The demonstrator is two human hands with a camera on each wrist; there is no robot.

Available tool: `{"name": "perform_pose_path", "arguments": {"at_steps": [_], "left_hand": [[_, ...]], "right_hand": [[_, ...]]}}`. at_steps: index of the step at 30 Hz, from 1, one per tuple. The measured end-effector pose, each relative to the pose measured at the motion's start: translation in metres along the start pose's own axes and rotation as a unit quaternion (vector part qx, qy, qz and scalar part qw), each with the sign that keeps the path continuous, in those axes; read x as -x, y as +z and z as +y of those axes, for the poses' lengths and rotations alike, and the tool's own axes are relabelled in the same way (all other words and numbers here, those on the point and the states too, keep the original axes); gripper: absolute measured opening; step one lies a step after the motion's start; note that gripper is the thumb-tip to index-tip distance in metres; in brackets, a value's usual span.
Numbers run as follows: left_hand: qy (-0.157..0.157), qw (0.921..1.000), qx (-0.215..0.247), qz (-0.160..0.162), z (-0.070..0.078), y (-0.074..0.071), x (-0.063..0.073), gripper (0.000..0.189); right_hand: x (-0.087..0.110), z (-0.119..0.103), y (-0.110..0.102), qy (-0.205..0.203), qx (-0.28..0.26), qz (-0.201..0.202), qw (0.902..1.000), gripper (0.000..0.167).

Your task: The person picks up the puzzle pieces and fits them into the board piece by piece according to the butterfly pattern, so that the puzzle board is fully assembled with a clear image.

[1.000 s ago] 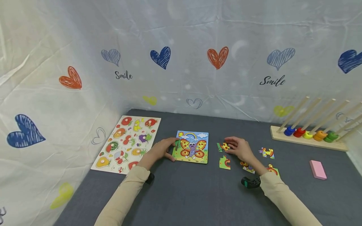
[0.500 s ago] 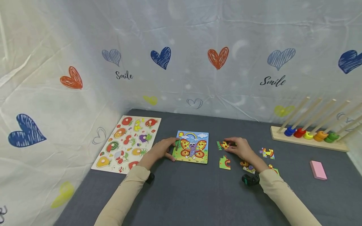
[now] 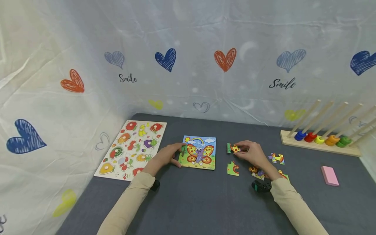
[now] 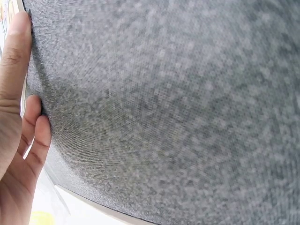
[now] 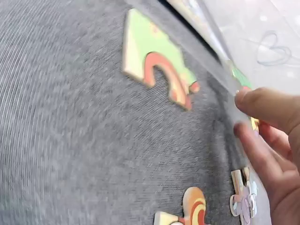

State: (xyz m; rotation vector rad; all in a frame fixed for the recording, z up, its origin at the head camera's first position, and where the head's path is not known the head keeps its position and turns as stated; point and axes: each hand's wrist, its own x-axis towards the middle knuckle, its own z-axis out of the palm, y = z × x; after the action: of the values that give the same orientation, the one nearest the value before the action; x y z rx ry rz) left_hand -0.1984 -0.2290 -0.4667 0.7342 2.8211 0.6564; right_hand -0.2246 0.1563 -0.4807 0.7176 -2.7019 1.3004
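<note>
My left hand rests at the left side of a square butterfly puzzle, its fingers and thumb touching the edge. In the left wrist view the thumb lies straight along a pale edge. Right of the puzzle, my right hand pinches a green, yellow and red puzzle piece between thumb and fingers, apparently just off the table; the hand partly covers it. Nearby lie a piece with a red arc, a brown and purple one, a yellow and purple one and one partly behind the sleeve.
A fruit puzzle board lies left, close to the left forearm. Back right stands a wooden peg rack with coloured rings. A pink block lies on the dark table at right. A printed curtain encloses the back and left.
My right hand has shifted slightly up and to the right, and the pinched puzzle piece has come with it. The left hand and the butterfly puzzle stay in place.
</note>
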Motion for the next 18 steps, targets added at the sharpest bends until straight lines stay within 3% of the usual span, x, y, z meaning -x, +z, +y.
{"name": "perform_pose_path", "arguments": {"at_steps": [4,10,14,18], "left_hand": [[-0.001,1.0,-0.004,-0.002,-0.001,0.0,0.0,0.09],[-0.001,1.0,0.009,-0.003,-0.001,-0.001,0.001,0.089],[0.005,0.9999,0.011,0.0,-0.001,-0.001,0.001,0.089],[0.007,0.9999,0.012,0.005,-0.001,-0.001,0.001,0.089]], "right_hand": [[0.003,-0.002,0.0,0.054,-0.089,-0.004,0.9946,0.036],[0.006,-0.016,0.012,0.154,-0.255,0.006,0.9546,0.048],[0.004,-0.027,0.023,0.173,-0.295,0.01,0.9397,0.05],[0.001,-0.034,0.032,0.177,-0.309,0.005,0.9347,0.048]]}}
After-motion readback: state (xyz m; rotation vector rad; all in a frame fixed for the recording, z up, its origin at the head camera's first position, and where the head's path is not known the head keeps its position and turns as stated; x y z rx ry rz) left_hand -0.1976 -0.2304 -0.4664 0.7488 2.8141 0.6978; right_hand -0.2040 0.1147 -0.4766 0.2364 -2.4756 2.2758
